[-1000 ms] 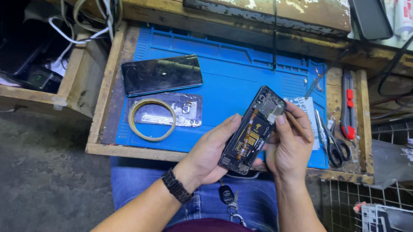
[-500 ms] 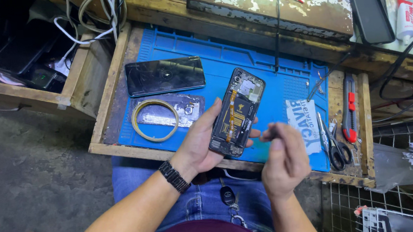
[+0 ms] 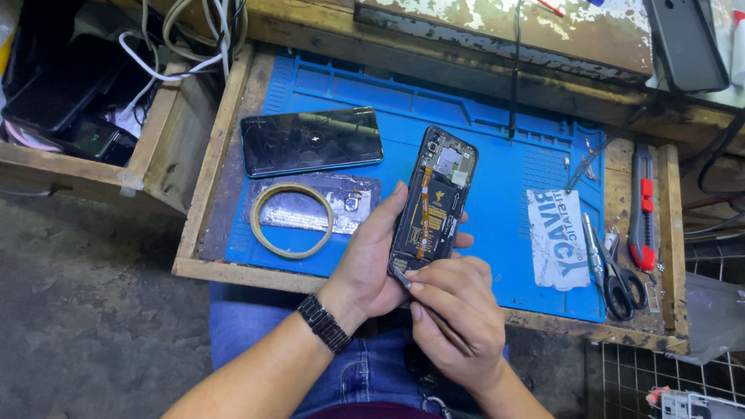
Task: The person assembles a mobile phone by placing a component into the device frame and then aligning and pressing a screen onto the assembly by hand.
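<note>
Phone (image 3: 437, 197), back cover off, insides facing up, held tilted above blue mat (image 3: 489, 109) so lower edge meets tool. Left hand (image 3: 375, 263) cradles it from below, fingers wrapped along left side, steadying. Right hand (image 3: 458, 319) clenched around thin tool (image 3: 402, 278), tip touching phone's bottom end. Second phone (image 3: 311, 140) lies flat on mat, tape ring (image 3: 292, 219) just below it. Scissors (image 3: 609, 262) and utility knife (image 3: 643, 206) parked at right, near reach.

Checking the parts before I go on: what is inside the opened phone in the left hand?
Inside the opened phone: an orange flex ribbon, a dark battery area and metal shields near the top. Its lower end is covered by the left hand and right hand.
</note>
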